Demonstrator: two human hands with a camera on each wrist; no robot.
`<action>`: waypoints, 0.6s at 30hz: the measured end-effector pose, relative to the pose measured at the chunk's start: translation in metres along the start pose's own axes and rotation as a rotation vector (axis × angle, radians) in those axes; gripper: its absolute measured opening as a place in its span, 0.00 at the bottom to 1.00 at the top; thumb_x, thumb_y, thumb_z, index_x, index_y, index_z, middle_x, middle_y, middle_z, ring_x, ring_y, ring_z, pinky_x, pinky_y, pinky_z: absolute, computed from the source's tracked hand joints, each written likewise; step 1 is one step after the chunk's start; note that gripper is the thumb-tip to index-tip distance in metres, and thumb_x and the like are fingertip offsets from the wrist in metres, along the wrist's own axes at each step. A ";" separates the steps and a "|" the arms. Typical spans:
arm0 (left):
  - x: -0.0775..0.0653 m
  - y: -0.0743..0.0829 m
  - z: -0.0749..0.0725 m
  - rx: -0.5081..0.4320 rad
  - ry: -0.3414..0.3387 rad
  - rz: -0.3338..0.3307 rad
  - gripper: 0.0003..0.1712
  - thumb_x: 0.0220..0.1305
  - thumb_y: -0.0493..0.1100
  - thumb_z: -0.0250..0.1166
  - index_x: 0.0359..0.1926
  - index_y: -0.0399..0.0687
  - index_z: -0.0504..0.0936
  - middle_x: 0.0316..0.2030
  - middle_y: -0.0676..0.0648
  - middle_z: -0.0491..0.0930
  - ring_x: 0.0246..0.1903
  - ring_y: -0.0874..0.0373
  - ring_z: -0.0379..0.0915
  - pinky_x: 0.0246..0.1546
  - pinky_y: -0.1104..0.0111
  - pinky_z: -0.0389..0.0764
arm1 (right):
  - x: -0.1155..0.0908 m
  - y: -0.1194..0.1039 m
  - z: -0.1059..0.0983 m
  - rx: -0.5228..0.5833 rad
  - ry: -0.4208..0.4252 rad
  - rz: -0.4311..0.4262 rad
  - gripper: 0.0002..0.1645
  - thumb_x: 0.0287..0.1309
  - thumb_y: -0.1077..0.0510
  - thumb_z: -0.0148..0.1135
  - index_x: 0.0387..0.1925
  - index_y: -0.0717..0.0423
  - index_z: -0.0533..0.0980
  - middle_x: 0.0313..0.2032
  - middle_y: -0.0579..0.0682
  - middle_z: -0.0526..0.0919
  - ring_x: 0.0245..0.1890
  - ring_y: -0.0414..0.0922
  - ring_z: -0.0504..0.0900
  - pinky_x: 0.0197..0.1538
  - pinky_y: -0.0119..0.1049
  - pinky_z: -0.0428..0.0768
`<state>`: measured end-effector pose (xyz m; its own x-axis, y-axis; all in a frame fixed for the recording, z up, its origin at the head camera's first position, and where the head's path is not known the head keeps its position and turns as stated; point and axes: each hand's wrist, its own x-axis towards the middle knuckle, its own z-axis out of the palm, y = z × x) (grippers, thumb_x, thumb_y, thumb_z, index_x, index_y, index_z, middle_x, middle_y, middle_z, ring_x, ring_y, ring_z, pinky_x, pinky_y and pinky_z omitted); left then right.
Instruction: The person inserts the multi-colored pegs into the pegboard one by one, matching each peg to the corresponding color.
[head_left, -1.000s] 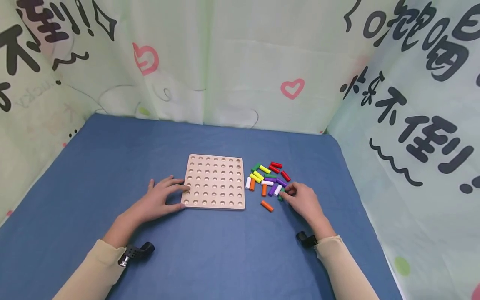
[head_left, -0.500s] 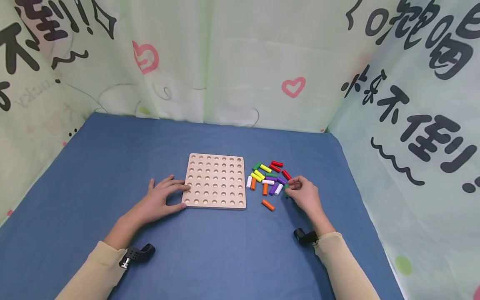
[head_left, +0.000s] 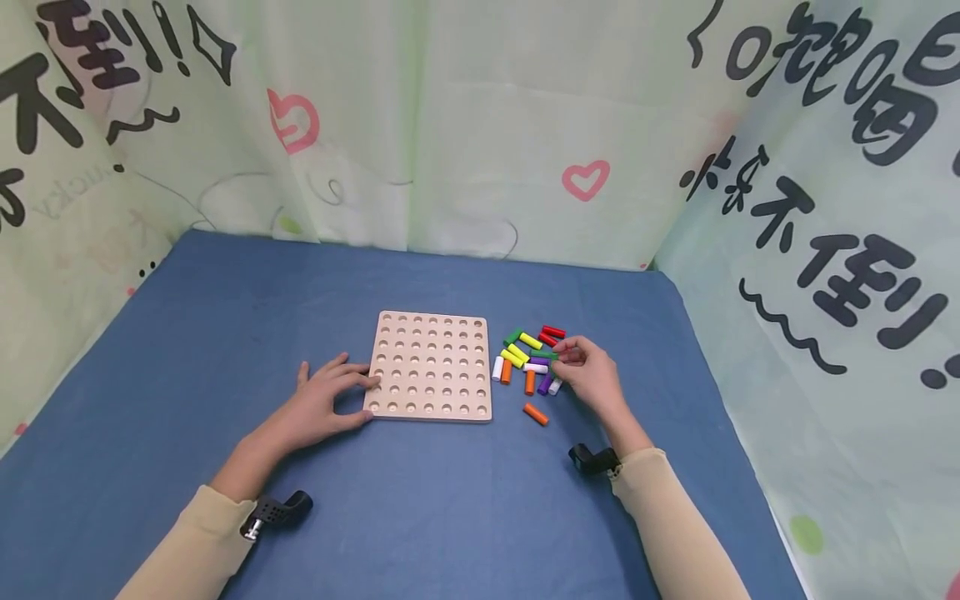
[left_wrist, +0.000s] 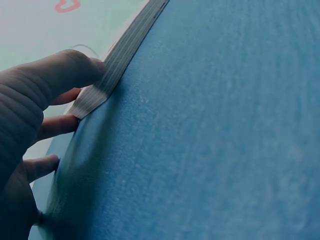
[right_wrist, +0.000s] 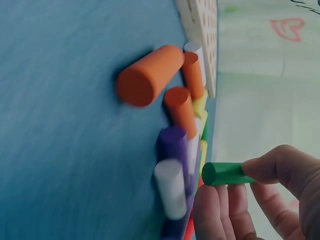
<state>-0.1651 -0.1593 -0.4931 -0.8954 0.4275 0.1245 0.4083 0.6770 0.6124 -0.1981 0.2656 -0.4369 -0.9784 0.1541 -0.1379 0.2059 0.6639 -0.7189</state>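
My left hand [head_left: 318,407] rests at the left edge of a square wooden pegboard [head_left: 438,367] with rows of round holes. In the left wrist view its thumb touches the board's side [left_wrist: 122,57], while the other fingers lie spread along the edge and corner. My right hand [head_left: 594,377] pinches a green peg [right_wrist: 227,173] between thumb and fingertips, raised over the pile of pegs. Below it lie white [right_wrist: 171,187], purple [right_wrist: 173,145] and orange pegs [right_wrist: 150,75], several of each colour. The right fingers partly cover the pile's right side in the head view.
Yellow pegs [head_left: 530,341] and red pegs [head_left: 553,331] lie at the back of the pile, right of the board. One orange peg [head_left: 536,414] lies apart at the front. A blue cloth [head_left: 420,517] covers the table, with a printed curtain [head_left: 480,125] hanging behind.
My right hand has picked up a green peg from the pile's right side, then moved up and left over the pile. The left hand and the board have stayed in place.
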 end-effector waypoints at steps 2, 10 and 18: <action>0.001 0.001 0.000 -0.004 -0.003 -0.004 0.26 0.60 0.47 0.76 0.59 0.52 0.85 0.66 0.39 0.77 0.76 0.29 0.52 0.64 0.20 0.32 | 0.002 -0.003 0.003 0.024 -0.008 -0.005 0.16 0.65 0.59 0.64 0.53 0.54 0.78 0.51 0.57 0.82 0.45 0.51 0.80 0.41 0.36 0.80; 0.000 0.003 -0.001 0.004 -0.019 -0.025 0.24 0.61 0.47 0.76 0.58 0.52 0.85 0.66 0.38 0.77 0.76 0.28 0.51 0.64 0.20 0.32 | 0.009 -0.020 0.019 0.124 0.002 -0.043 0.17 0.66 0.59 0.65 0.55 0.55 0.78 0.52 0.58 0.82 0.46 0.53 0.86 0.50 0.46 0.86; 0.001 0.003 0.001 0.003 -0.002 -0.030 0.23 0.61 0.47 0.76 0.57 0.53 0.86 0.65 0.38 0.77 0.76 0.28 0.52 0.64 0.20 0.33 | 0.023 -0.040 0.036 0.141 0.066 -0.108 0.13 0.67 0.54 0.67 0.49 0.54 0.78 0.50 0.56 0.84 0.49 0.52 0.85 0.50 0.46 0.84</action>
<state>-0.1641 -0.1563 -0.4920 -0.9070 0.4081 0.1043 0.3816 0.6915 0.6134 -0.2299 0.2162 -0.4360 -0.9903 0.1383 -0.0126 0.0901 0.5709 -0.8161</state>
